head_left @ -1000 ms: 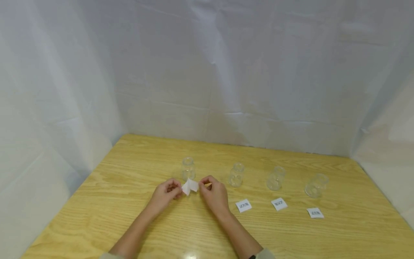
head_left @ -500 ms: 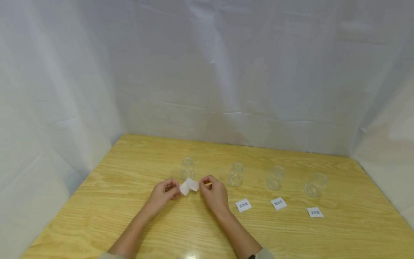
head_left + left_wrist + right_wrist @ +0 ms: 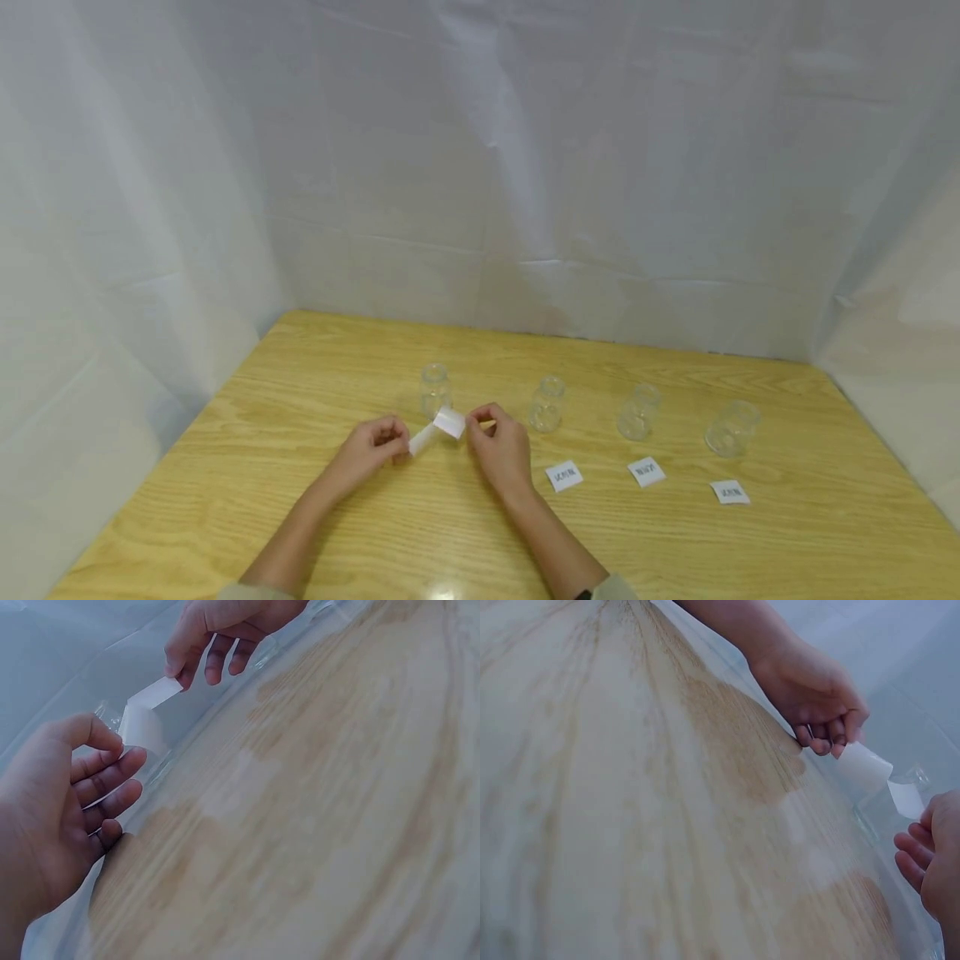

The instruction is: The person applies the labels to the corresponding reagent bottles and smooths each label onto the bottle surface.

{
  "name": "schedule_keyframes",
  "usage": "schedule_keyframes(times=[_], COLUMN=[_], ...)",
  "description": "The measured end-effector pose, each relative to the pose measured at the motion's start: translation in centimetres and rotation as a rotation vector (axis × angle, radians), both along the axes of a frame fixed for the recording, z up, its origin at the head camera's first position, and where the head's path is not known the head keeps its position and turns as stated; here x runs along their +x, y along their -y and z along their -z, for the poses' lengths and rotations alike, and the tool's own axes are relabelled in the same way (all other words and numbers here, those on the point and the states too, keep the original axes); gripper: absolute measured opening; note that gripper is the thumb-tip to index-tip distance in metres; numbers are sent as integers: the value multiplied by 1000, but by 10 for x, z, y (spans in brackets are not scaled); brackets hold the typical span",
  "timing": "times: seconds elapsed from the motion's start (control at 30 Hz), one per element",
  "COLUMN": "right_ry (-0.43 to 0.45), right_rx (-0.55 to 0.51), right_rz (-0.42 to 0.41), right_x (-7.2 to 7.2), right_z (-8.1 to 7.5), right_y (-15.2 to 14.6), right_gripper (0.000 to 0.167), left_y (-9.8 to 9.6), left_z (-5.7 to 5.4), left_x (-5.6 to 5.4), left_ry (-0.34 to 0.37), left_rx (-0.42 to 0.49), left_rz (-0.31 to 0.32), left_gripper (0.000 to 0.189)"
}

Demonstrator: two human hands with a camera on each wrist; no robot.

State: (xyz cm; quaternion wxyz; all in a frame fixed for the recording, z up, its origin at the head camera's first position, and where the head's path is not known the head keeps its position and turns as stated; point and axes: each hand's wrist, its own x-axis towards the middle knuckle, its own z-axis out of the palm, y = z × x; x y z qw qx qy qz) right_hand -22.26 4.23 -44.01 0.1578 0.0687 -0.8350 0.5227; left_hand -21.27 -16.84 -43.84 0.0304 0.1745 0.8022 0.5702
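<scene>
A white sticker label [image 3: 450, 422] is spread between my hands as two flaps that meet along an edge. The flap on the left, which looks like backing paper [image 3: 422, 438], is pinched by my left hand [image 3: 367, 454] between thumb and forefinger. My right hand [image 3: 501, 447] pinches the other flap at its right corner. In the left wrist view the backing [image 3: 144, 729] curls downward while the label [image 3: 156, 692] slants up to the right hand. No writing shows on the faces turned toward me. Just behind stands a clear glass jar [image 3: 435, 387], its lower part covered by the label.
Three more glass jars [image 3: 547, 406], [image 3: 639, 412], [image 3: 732, 429] stand in a row to the right. Before them lie three small white labels [image 3: 564, 476], [image 3: 647, 472], [image 3: 730, 492] with dark writing. White sheeting [image 3: 480, 167] encloses the wooden table [image 3: 600, 550].
My left hand has shifted slightly left and down with its flap, drawing the two flaps wider apart. The right flap has tilted and its face has turned. Jars and other labels stay put.
</scene>
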Motion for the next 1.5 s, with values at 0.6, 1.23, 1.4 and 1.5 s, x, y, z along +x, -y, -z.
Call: schedule_keyframes(times=[0.6, 1.23, 1.4, 1.5], right_ry=[27, 14, 17, 16], right_rx=[-37, -58, -60, -64], right_rz=[-6, -16, -26, -31], right_x=[1, 0, 0, 0], right_z=[-2, -1, -1, -1], right_y=[0, 0, 0, 0], right_gripper=[6, 6, 6, 7], left_y=[1, 2, 2, 1], left_z=[-1, -1, 0, 1], left_x=[2, 2, 2, 1], left_ry=[10, 60, 70, 67], left_rx=[-41, -106, -94, -99], left_rz=[140, 167, 165, 161], left_gripper=[6, 5, 7, 8])
